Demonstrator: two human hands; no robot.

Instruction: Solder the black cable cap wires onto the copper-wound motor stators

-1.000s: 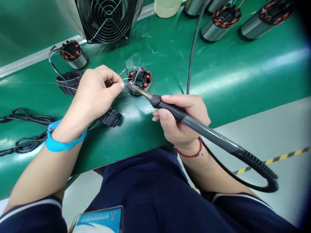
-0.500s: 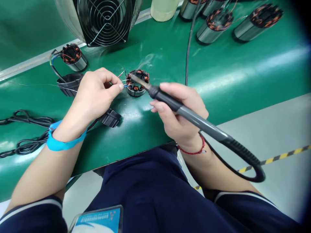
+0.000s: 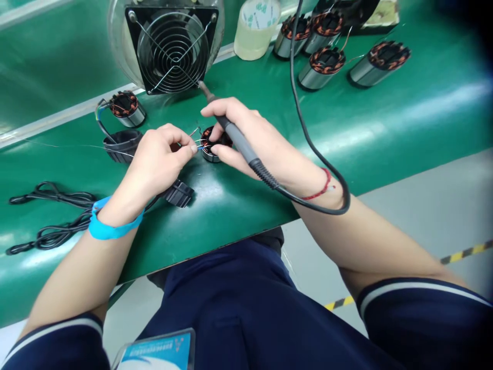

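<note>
My left hand (image 3: 157,156) pinches thin wire leads (image 3: 197,146) that run to a small motor stator (image 3: 210,149) with copper windings on the green bench. My right hand (image 3: 254,141) reaches over that stator and is closed around a soldering iron (image 3: 234,137). The iron's tip (image 3: 203,89) points up and away toward the fan. Its black cable (image 3: 308,144) loops past my right wrist. A blue band sits on my left wrist, a red cord on my right.
A black grilled fan (image 3: 169,43) stands at the back. Another stator (image 3: 125,107) and a black plastic ring (image 3: 122,143) lie at the left, with black cords (image 3: 50,216). A tape roll (image 3: 256,28) and several taller stators (image 3: 327,64) stand at the back right.
My right hand has lifted the iron's tip off the stator wires and moved forward over the stator, tip now pointing at the fan. The smoke is gone. My left hand keeps its pinch.
</note>
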